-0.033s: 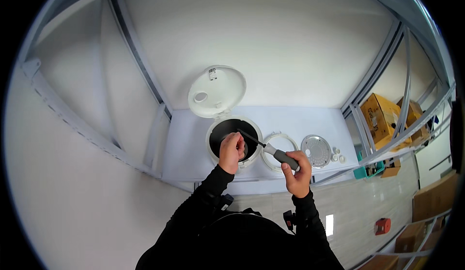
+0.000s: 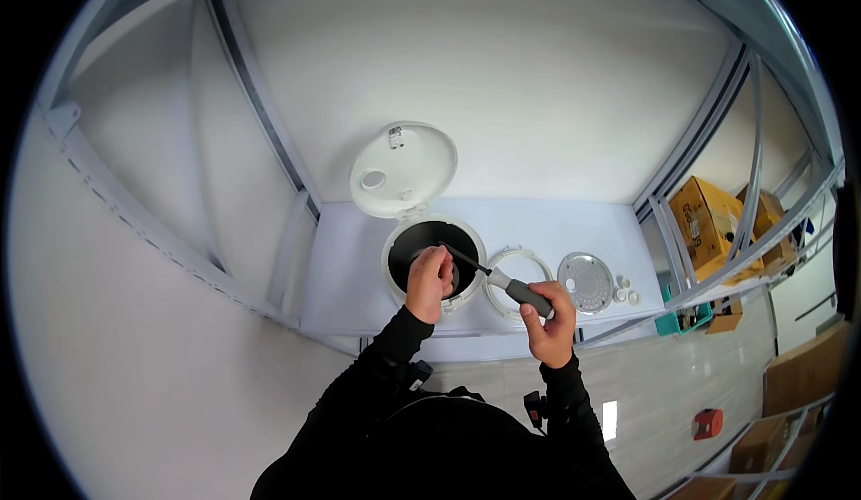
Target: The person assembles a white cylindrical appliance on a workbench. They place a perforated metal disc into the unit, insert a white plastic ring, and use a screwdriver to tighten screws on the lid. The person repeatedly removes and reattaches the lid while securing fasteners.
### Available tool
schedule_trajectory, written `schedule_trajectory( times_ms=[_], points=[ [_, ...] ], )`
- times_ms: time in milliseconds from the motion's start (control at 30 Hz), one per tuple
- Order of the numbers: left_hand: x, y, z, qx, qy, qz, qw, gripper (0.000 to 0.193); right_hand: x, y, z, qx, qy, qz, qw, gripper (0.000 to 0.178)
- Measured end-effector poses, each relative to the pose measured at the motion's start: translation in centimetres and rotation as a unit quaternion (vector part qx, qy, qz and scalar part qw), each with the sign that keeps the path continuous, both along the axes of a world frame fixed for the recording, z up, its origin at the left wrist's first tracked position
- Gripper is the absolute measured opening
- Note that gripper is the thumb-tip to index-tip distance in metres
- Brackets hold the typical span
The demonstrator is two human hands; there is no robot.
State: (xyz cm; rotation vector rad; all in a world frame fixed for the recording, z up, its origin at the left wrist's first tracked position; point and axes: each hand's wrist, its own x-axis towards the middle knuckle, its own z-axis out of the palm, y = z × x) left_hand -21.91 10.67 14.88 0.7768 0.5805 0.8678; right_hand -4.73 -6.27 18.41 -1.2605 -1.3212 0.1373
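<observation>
White table (image 2: 574,222) with a round metal disc (image 2: 587,282) and small white caps (image 2: 625,290); cardboard boxes (image 2: 708,217) and a red object (image 2: 708,424) stand nearby.

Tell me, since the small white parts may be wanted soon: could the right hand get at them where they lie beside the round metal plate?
Probably yes. The small white parts lie bare on the white table, just right of the round metal plate, nothing over them. But the right hand grips a screwdriver.

A grey-handled screwdriver (image 2: 513,288) slants from four o'clock toward ten o'clock, its dark shaft tip over the black inner pot of a white rice cooker (image 2: 433,258), whose round lid stands open at twelve o'clock
</observation>
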Motion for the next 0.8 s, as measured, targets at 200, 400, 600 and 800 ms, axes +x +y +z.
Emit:
schedule_trajectory(
  times_ms=[200, 400, 600, 800],
  points=[
    [0.1, -1.6, 1.9, 0.033, 0.045, 0.021, 0.998, 0.03, 0.1, 0.4, -0.6, -0.025, 0.027, 0.05, 0.998, 0.034],
    [0.4, -1.0, 2.4, 0.067, 0.078, 0.014, 0.995, 0.03, -1.5, 2.0, 0.6, -0.165, 0.032, 0.06, 0.984, 0.043],
    [0.2, 2.1, 2.1, 0.099, 0.005, -0.057, 0.993, 0.036, -4.0, 4.9, 3.8, -0.084, -0.059, -0.026, 0.994, 0.039],
    [0.1, 5.1, 4.2, 0.152, 0.026, -0.09, 0.984, 0.035, -6.6, 8.7, 6.3, -0.031, -0.099, -0.087, 0.991, 0.037]
  ],
)
